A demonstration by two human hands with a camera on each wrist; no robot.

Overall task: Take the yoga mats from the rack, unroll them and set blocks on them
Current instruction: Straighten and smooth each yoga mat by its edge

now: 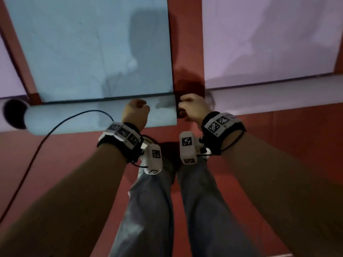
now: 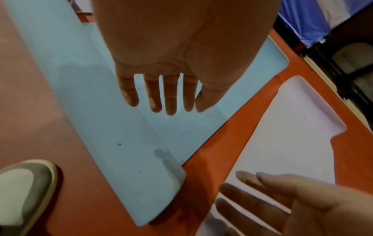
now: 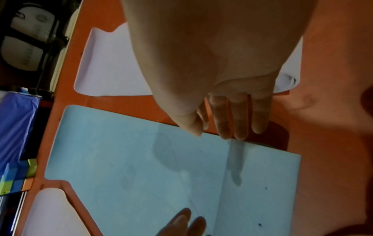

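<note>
Fingers point(image 2: 170, 95) of both hands hang straight and released, left hand point(image 1: 136, 113) over the half-unrolled pale blue foam mat point(image 1: 89, 52), right hand point(image 1: 193, 108) beside it (roll end nearest); unrolling looks unfinished, so push that roll out next.

Looks like an exercise or yoga room, perhaps a small studio. Shown by a reddish-orange padded floor point(image 1: 278, 145) covering the whole space, with a light blue yoga mat point(image 1: 89, 49) and a pale lilac mat point(image 1: 269, 38) spread side by side on it, a third pale mat point(image 3: 50, 212) just beside them. Along the floor's edge, a dark rack point(image 3: 30, 39) with pale rolled items, blue sheeting point(image 3: 16, 127), and green and blue blocks point(image 3: 18, 174).
</note>
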